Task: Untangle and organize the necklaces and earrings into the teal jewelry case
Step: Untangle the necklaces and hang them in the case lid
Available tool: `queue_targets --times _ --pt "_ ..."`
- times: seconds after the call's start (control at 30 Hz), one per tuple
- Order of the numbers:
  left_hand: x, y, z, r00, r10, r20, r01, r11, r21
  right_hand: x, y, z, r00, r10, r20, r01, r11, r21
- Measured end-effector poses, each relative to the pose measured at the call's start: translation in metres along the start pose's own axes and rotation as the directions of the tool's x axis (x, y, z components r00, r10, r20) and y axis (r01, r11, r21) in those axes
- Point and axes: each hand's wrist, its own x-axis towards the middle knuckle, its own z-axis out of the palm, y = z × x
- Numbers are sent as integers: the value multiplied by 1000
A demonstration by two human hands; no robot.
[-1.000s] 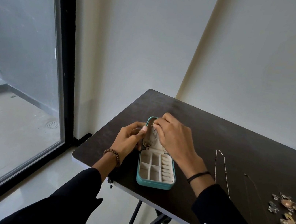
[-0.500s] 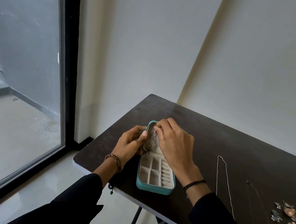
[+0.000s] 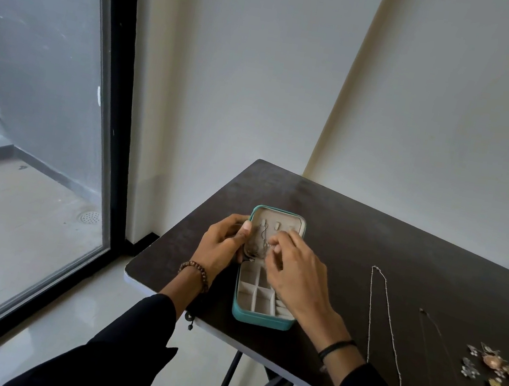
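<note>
A tall glass door [image 3: 34,133] fills the left side, and one dark folding table [image 3: 372,237] stands against the pale wall. One teal jewelry case [image 3: 260,320] lies open near the table's front left edge, its lid tipped back. The lid's cream lining carries three small tabs, and the tray is split into small square compartments.

Two hands work at the lid. The left hand [image 3: 221,249], with a beaded bracelet [image 3: 196,271] on its wrist, grips the lid's left edge, thumb on the rim and fingers curled behind. The right hand [image 3: 296,280], with a black band [image 3: 335,347] on its wrist, reaches over the tray with its fingers curled, thumb and forefinger closed on one fine chain [image 3: 261,237] hanging inside the lid.

Two more necklaces lie stretched on the table well to the right of the case: a silver necklace [image 3: 386,328] and a thin dark necklace [image 3: 432,328] beside it. Farther right, the earrings [image 3: 496,377] lie in one loose cluster of perhaps seven pieces, overlapping too much for a sure count.
</note>
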Motion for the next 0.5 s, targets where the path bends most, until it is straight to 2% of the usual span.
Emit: queue_targets --times 0.13,0.37,0.5 --pt "4 -6 0 999 -9 -33 10 1000 24 -4 2 -2 998 14 65 -24 989 147" --pt "6 -8 2 990 -56 -133 65 996 62 -15 1 -2 996 20 92 -36 984 177" --pt "5 3 4 974 -140 -177 150 988 46 -27 0 -9 995 -9 102 -9 985 175"
